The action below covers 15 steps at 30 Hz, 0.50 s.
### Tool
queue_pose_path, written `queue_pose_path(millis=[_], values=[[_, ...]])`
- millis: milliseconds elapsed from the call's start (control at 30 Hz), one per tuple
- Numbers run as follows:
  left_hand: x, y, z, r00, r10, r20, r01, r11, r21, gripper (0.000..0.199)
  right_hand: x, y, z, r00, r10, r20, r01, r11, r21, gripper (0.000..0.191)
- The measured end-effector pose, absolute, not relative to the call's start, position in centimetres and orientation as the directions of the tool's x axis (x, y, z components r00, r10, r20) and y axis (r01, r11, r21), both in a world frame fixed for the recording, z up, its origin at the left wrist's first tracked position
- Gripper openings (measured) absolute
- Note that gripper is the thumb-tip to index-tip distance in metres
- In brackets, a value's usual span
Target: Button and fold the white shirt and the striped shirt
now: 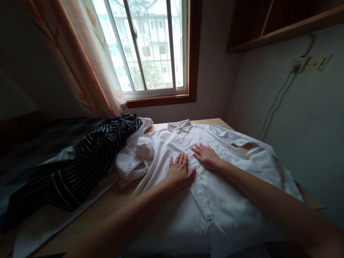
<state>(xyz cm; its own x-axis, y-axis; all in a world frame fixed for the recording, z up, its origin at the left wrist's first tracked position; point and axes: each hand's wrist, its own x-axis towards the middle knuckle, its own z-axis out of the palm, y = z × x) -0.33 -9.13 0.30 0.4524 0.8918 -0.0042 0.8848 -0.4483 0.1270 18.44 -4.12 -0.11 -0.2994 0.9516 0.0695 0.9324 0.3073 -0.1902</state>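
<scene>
A white button-up shirt point(172, 211) lies front side up on a wooden table point(94, 218), its collar toward the window. My left hand point(180, 170) rests flat on the shirt's front, left of the button line, fingers spread. On the other side of the buttons, a little nearer the collar, my right hand point(205, 156) presses flat with its fingers stretched out. Neither hand grips the cloth. The left sleeve is bunched beside the body of the shirt, while the right sleeve extends toward the wall. My right forearm covers part of the shirt's lower front.
Left of the shirt is a heap of black-and-white striped clothing point(88, 168) with white cloth by it. A curtain point(80, 61) hangs by the window point(153, 46). On the right wall are a socket with a cord point(279, 95) and an overhead wooden shelf point(290, 32).
</scene>
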Motion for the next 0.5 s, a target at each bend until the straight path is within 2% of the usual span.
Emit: queue_pose_path(millis=[300,500], values=[[-2.0,-12.2,1.4,0.428,0.902,-0.057,0.900,-0.420,0.121,0.066,19.1,-7.5,-0.4,-0.230,0.973,-0.006,0.955,0.225,-0.194,0.061],[-3.3,-15.4,1.3,0.486,0.873,-0.040,0.872,-0.482,0.078,0.063,19.2,-10.5,-0.6,-0.253,0.966,0.053,0.942,0.258,-0.215,0.056]])
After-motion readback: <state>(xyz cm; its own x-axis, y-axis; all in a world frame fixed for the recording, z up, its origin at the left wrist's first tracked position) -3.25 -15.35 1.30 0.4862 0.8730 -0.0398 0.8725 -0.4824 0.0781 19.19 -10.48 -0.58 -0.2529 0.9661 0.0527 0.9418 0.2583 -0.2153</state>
